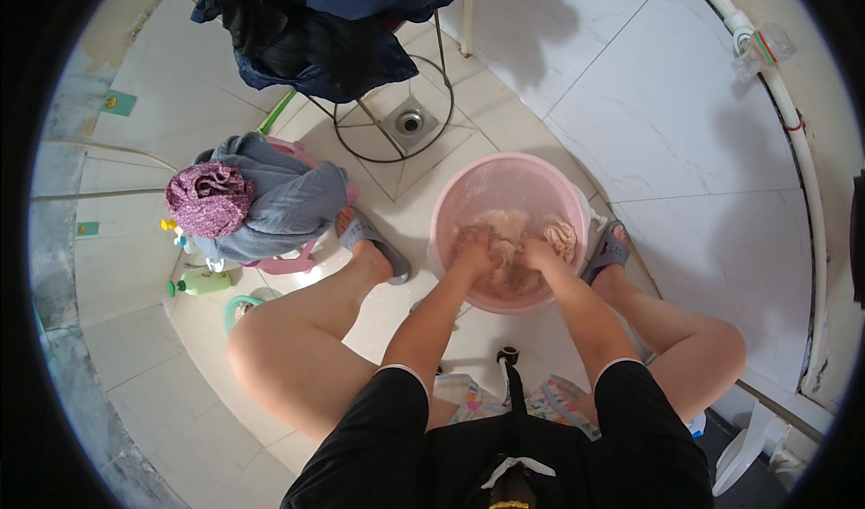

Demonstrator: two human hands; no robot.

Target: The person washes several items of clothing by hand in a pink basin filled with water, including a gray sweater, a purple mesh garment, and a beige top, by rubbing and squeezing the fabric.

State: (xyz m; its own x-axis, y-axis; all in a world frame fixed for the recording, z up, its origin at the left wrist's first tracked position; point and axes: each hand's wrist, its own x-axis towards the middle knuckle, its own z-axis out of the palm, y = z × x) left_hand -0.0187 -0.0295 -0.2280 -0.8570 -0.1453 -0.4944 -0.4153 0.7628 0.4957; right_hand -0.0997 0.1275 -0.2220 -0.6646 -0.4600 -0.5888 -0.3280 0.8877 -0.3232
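Note:
A pink plastic basin [466, 185] stands on the tiled floor between my feet, with water in it. Both hands are down in the water at the light brown cloth [503, 228], which lies wet and bunched. My left hand [476, 251] is on the left side of the cloth; my right hand [536, 252] is on its right side. The fingers of both are blurred or hidden by water and fabric. A patterned, crumpled part of cloth [560, 239] shows at the basin's right wall, beside my right hand.
Dark clothes [324, 36] hang over a metal-legged stand above a floor drain [409, 123]. Left, a grey-blue knitted garment [290, 191] and a purple patterned cloth [209, 199] lie on a pink stool [287, 264]. A green bottle [205, 282] and a teal bowl [233, 304] are nearby.

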